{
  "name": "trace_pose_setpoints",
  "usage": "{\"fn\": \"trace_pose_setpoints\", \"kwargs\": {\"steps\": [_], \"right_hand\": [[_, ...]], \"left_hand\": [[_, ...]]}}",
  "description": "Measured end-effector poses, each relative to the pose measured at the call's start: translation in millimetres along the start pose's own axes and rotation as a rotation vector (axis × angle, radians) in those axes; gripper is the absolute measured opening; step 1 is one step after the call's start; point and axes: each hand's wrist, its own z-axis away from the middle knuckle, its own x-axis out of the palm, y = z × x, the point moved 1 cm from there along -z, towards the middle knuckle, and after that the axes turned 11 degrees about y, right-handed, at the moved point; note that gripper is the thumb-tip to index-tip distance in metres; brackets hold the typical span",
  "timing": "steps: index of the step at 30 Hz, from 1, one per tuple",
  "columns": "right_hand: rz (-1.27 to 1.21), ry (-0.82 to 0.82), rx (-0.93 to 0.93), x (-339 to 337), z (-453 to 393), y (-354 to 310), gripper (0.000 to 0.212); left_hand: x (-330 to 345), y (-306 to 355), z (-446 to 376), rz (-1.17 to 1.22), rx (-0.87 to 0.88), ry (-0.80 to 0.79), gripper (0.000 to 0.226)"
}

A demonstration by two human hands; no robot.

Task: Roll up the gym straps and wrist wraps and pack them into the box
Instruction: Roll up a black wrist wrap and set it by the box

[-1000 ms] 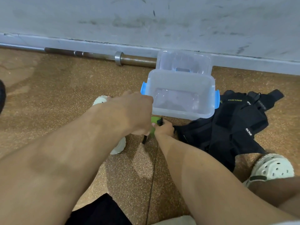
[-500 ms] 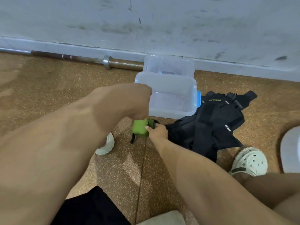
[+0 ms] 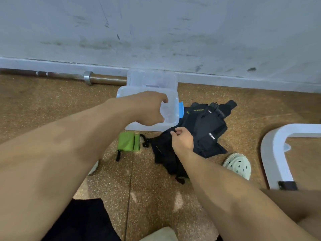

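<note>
1. Head view: the left hand [image 3: 149, 108] reaches out over the clear plastic box [image 3: 171, 108], fingers loosely curled with nothing in them; whether it touches the near rim cannot be told.
2. The right hand [image 3: 182, 139] is lower and to the right, its fingertips pinching the edge of a black wrap [image 3: 163, 150] that lies spread on the floor [image 3: 156, 197].
3. The box stands on the floor near the wall [image 3: 156, 32], with a blue latch [image 3: 181, 110] on its right side. Its clear lid [image 3: 152, 79] leans behind it against the skirting.
4. A rolled green wrap [image 3: 129, 141] lies on the floor just in front of the box, outside it, with a black cord trailing from its left end.
5. A heap of black straps and wraps [image 3: 208, 124] with printed lettering lies right of the box, touching the wrap being pinched.
6. A barbell [image 3: 69, 76] lies along the foot of the wall to the left of the lid.
7. A pale perforated clog [image 3: 238, 165] shows at the right, beside the heap; a sliver of another shows under the left forearm.
8. A white curved frame [image 3: 276, 150] rests on the floor at the far right.
</note>
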Motion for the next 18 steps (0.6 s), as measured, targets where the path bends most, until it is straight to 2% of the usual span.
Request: {"fn": "trace_pose_setpoints", "kwargs": {"steps": [6, 11, 15, 18], "right_hand": [[-0.029, 0.195, 0.107, -36, -39, 26, 0.056], [-0.029, 0.074, 0.181, -33, -50, 37, 0.081], [-0.112, 0.030, 0.217, -30, -53, 33, 0.081], [-0.170, 0.036, 0.265, -33, -56, 24, 0.072]], "left_hand": [[8, 28, -13, 0.024, 0.094, -0.006, 0.068], [12, 34, -18, 0.018, 0.095, -0.027, 0.075], [10, 29, -18, -0.003, 0.059, -0.051, 0.080], [9, 28, -15, -0.003, 0.064, -0.046, 0.082]]}}
